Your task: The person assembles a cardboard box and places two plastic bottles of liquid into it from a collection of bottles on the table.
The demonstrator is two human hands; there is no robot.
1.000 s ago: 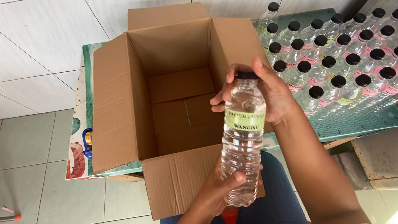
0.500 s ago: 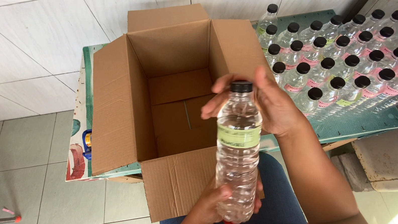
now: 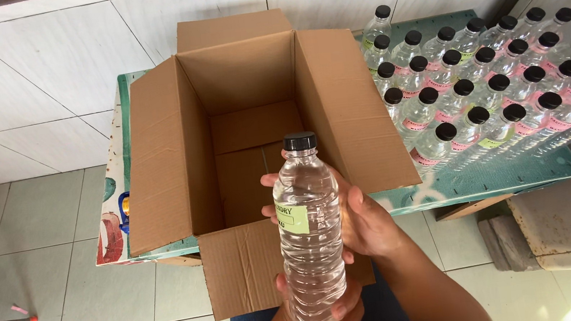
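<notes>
Before the open cardboard box [image 3: 239,137]: one clear water bottle [image 3: 310,244], upright, gripped by both hands, left hand [image 3: 336,307] at base, right hand [image 3: 362,220] mid-body.

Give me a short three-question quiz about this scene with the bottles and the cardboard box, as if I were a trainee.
1. True or false: the cardboard box already holds bottles.
2. Which hand supports the base of the held bottle: left hand or right hand?
3. What colour are the caps on the bottles on the table?

Key:
1. False; the part of its inside in view is empty.
2. Left hand; the right hand grips the middle.
3. Black.
</notes>
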